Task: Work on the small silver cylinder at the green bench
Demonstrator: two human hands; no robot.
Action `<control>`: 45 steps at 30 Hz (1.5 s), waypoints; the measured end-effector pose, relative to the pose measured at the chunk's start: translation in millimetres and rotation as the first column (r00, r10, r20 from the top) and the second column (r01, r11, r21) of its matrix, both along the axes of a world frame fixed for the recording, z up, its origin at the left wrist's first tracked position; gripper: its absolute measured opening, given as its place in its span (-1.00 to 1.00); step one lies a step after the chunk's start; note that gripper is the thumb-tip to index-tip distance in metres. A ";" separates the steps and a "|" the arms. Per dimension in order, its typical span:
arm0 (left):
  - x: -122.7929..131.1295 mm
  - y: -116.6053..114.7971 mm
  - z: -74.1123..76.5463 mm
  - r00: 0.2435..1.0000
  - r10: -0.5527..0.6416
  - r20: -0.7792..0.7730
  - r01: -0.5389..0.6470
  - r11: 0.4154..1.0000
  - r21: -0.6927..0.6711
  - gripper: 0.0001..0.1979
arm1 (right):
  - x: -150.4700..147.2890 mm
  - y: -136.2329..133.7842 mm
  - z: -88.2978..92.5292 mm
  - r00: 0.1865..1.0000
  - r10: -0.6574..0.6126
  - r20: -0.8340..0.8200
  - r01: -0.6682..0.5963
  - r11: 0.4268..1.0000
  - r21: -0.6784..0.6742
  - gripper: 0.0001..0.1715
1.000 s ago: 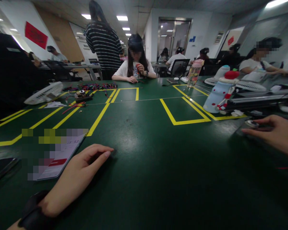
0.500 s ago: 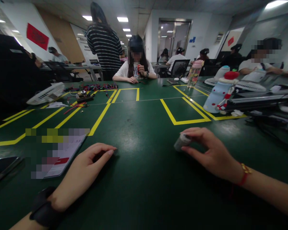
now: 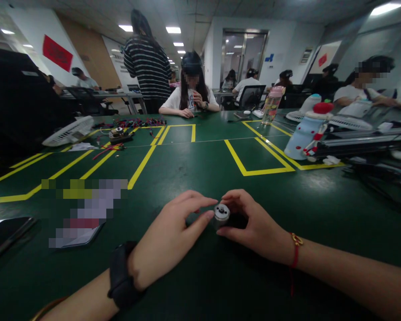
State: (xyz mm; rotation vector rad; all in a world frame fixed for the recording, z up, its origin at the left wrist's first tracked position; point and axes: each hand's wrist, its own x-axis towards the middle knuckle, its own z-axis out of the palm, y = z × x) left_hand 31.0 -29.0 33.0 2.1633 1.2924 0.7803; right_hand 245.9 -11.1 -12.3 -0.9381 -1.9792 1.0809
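Note:
A small silver electric motor (image 3: 222,215), a metal cylinder with a short shaft and small holes in its top face, is upright between my hands, low over the table or on it; I cannot tell which. My right hand (image 3: 245,218) curls round it, fingers behind and thumb in front. From the other side comes my left hand (image 3: 173,227), thumb and forefinger apart, their tips at the motor's left edge. That thumb seems to touch the metal. A black watch (image 3: 123,274) is on my left wrist, and a red cord bracelet (image 3: 295,252) on my right.
A partly blurred phone (image 3: 87,223) and a dark phone (image 3: 8,236) lie to the left on the green table (image 3: 187,174). Wires (image 3: 137,122) and a white fan (image 3: 68,131) are farther back. Right stand a blue bottle (image 3: 302,136), a clear bottle (image 3: 273,107) and black cables (image 3: 381,183). A person (image 3: 190,96) sits opposite.
My right hand has brought the motor left and nearer to me, turning it upright. My left hand has moved right to meet it.

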 end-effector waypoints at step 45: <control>-100.7 5.4 -34.9 0.915 0.380 -0.132 -0.398 0.903 -0.163 -0.61 | 70.9 15.2 14.2 0.818 -0.290 0.496 0.050 0.896 0.442 -0.41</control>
